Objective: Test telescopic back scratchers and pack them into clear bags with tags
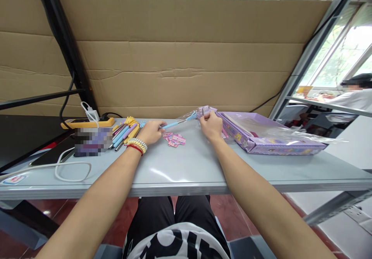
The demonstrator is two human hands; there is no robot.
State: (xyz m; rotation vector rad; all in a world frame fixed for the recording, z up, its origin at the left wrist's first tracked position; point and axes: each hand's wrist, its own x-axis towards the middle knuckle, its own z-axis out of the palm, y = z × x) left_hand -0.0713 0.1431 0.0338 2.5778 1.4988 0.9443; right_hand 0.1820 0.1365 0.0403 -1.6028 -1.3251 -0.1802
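My left hand (151,132) is closed around one end of a light-blue pen (173,124), which points to the right. A clear plastic wrapper (186,116) lies by the pen's far end, close to my right hand (211,126). The fingers of that hand are pinched; a small dark slim tip shows at them, too small to name. Beside it is pink-and-purple printed packaging (209,109). Between my hands, small pink printed labels (174,139) lie in a loose pile on the table (186,166). Several coloured pens (124,134) are heaped left of my left wrist.
An open purple box (286,147) with clear plastic on it stands at the right. On the left are a yellow power strip (87,123), a white cable (72,180) and a blurred-out item (93,142). Cardboard (186,57) walls the back. A person (356,96) sits beyond the frame at right.
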